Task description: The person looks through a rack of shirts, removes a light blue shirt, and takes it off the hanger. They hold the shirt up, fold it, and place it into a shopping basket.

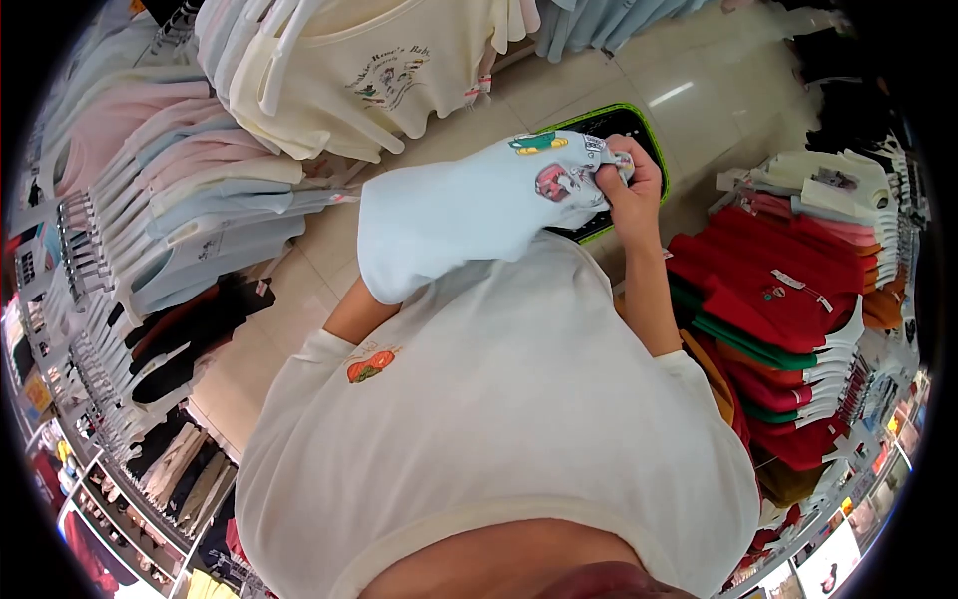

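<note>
1. Just beyond my chest, my right hand [631,195] holds the pale blue cotton T-shirt [459,215] up at its far right end, next to the printed cartoon patches.
2. My right fingers [611,172] are curled shut, pinching the fabric edge where a small label shows.
3. My left forearm [354,311] runs under the pale blue cotton T-shirt from the near left. The cloth drapes over it and hides my left hand, so I cannot tell how those fingers stand.
4. The garment hangs across the middle of the scene, between my two arms, lifted off every rack and above the floor.
5. Behind it, partly covered by the cloth and by my right hand, lies a flat black object with a bright green rim [644,120]. I cannot tell what it is.
6. Far from me, cream short-sleeved shirts on white hangers [379,70] hang in a row; one carries a small printed picture and lettering.
7. On the left, a long rail of pastel pink, blue and grey shirts [180,190] runs towards me, with black ones nearer.
8. On the right, red and green shirts on hangers [768,290] are packed together, touching one another.
9. Pale glossy floor tiles [689,90] show between the racks.
10. Nearest is my own cream top with an orange motif [499,399].
</note>
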Available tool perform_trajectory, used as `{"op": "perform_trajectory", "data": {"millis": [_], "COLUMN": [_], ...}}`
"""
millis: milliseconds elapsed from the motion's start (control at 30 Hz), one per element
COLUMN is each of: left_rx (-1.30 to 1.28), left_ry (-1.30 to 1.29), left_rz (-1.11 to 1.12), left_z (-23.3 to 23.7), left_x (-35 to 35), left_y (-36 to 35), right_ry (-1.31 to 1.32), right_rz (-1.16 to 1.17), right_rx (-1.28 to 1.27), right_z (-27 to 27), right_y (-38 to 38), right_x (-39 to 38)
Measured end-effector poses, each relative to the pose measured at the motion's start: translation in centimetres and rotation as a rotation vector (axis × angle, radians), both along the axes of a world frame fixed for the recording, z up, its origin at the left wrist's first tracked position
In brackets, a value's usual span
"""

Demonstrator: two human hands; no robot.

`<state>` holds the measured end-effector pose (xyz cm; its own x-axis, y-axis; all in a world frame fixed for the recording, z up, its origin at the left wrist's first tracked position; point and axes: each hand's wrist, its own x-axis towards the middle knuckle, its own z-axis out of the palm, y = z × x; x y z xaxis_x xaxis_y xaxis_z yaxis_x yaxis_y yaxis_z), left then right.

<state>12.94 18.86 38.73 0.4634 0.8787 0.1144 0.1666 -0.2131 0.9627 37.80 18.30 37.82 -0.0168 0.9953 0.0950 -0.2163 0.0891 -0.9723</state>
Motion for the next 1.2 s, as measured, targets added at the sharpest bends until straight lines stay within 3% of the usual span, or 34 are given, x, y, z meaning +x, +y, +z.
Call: {"op": "perform_trajectory", "data": {"millis": [100, 233, 333, 467, 600, 633, 733, 967, 1067, 1100, 1200], "left_rx": [-0.004, -0.009, 0.002, -0.004, -0.007, -0.003, 0.026, 0.07, 0.065, 0.063, 0.058], "left_ry": [0.007, 0.008, 0.008, 0.015, 0.039, 0.05, 0.109, 0.245, 0.203, 0.183, 0.133], "left_rz": [-0.005, -0.013, 0.0, 0.001, -0.015, -0.02, -0.04, -0.066, -0.048, -0.04, -0.009], "left_z": [0.4, 0.7, 0.6, 0.5, 0.9, 1.1, 1.5, 2.1, 2.1, 2.1, 2.0], "left_x": [-0.9, -2.1, -1.6, -1.6, -2.6, -2.5, -1.8, -0.5, -0.7, -0.9, -1.1], "left_y": [1.0, 0.3, 1.8, 2.3, 0.4, 0.2, 0.6, 0.5, 0.0, -0.1, -0.6], "right_ry": [-0.111, -0.167, -0.327, -0.586, -0.945, -0.94, -0.648, -0.724, -0.627, -0.534, 0.111], "right_rz": [-0.005, 0.088, 0.214, 0.211, 0.111, 0.109, 0.227, 0.239, 0.241, 0.342, 0.409], "right_rx": [0.111, -0.094, -0.109, -0.107, 0.39, 0.457, 0.21, 0.324, 0.29, 0.173, -0.14], "right_z": [1.8, 1.1, 1.5, 2.5, 2.7, 3.0, 4.8, 5.0, 5.0, 4.8, 1.6], "right_y": [0.2, 0.0, -0.4, -0.7, -0.4, -0.5, -2.1, -2.5, -2.1, -1.9, -0.9], "right_x": [0.0, 1.5, 2.2, 1.0, 0.5, 0.3, -1.0, -3.0, -2.4, -1.7, -1.3]}}
